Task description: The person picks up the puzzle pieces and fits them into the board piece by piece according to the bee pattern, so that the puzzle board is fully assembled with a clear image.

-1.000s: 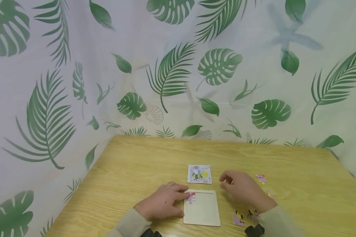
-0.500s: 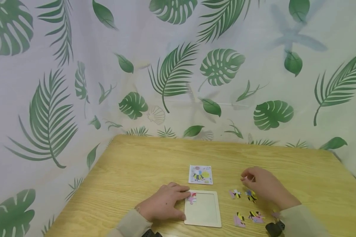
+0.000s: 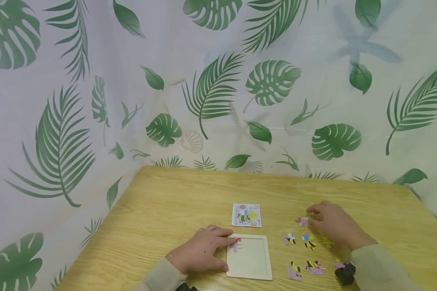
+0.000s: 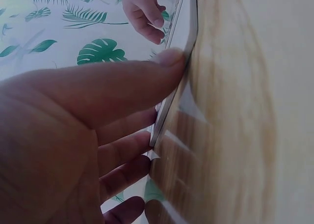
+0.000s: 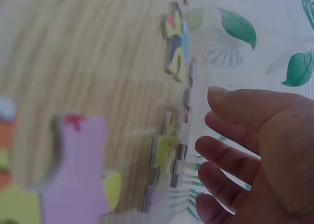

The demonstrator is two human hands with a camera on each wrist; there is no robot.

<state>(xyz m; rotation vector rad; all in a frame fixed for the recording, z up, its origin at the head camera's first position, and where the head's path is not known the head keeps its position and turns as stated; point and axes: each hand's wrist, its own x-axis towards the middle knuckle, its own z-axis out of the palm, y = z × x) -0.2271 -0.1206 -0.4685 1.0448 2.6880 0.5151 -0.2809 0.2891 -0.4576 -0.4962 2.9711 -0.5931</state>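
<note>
In the head view, my left hand (image 3: 203,251) rests along the left side of a pale square puzzle tray (image 3: 249,275). Its index finger touches the upper-left corner by a pink-and-red puzzle piece (image 3: 236,244), and the thumb lies at the lower-left edge. In the left wrist view the thumb presses the tray rim (image 4: 193,30). My right hand (image 3: 340,225) hovers over the loose pieces, fingers relaxed and nothing visible between them in the right wrist view. Just left of its fingertips lies a pink piece with red (image 3: 303,221). A yellow piece (image 3: 327,242) lies under the palm.
Behind the tray lies a square bee picture card (image 3: 246,215). Right of the tray are several loose pieces, among them a blue-and-yellow one (image 3: 308,241) and a pink one with black stripes (image 3: 294,270). A leaf-patterned curtain (image 3: 218,101) stands behind the wooden table (image 3: 175,194).
My right hand has moved right, away from the tray. Pieces it covered earlier now show, including the pink-and-red one left of its fingertips. My left hand stays on the tray.
</note>
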